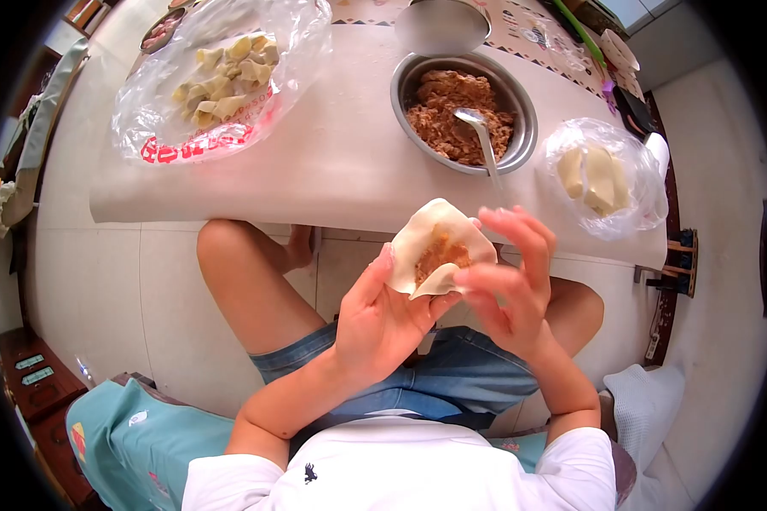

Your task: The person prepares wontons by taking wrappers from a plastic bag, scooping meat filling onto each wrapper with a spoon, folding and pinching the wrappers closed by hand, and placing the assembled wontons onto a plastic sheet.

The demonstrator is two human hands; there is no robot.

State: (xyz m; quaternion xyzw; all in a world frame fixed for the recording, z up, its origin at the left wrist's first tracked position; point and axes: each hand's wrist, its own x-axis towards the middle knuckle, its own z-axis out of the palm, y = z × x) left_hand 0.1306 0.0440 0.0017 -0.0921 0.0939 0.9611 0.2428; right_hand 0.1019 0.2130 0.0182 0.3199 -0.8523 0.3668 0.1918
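A dumpling wrapper (416, 240) with a smear of brown meat filling (443, 254) lies spread in my left hand (382, 317), above my lap and just in front of the table edge. The thumb of that hand presses the wrapper's left side, and its other fingers support it from below. My right hand (511, 285) is at the wrapper's near right edge, where its fingertips grip a part that is folded up over the filling. Its upper fingers are raised and bent. A metal bowl (528, 140) of minced filling stands beyond, with a spoon (479, 129) resting in it.
Several folded dumplings (222, 85) lie on a clear plastic bag (145, 111) at the table's far left. Dough pieces (594, 179) sit in another plastic bag (648, 200) at the right. A round metal container (443, 30) stands behind the bowl. The table edge (349, 220) runs above my knees.
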